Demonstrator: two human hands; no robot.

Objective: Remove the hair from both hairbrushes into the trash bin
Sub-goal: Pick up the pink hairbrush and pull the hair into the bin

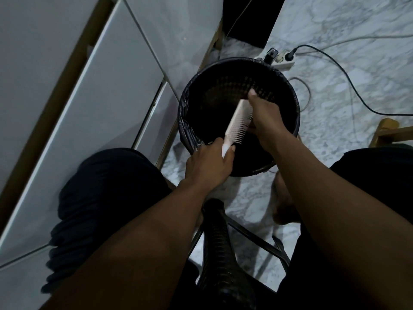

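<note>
A white hairbrush [237, 124] with pale bristles facing right is held over the black mesh trash bin [288, 86], which has a dark liner bag. My left hand [209, 163] grips the brush's handle at the bin's near rim. Over the brush's far end, my right hand [263, 117] has its fingers curled against the bristles. Whether any hair is pinched in those fingers cannot be told in the dim light. A second hairbrush is not in view.
White cabinet doors [93, 97] run along the left. A power strip [283, 60] with plugs and cables lies on the marble floor behind the bin. A black mesh chair seat [220, 242] is between my knees. A wooden piece [388, 129] stands at right.
</note>
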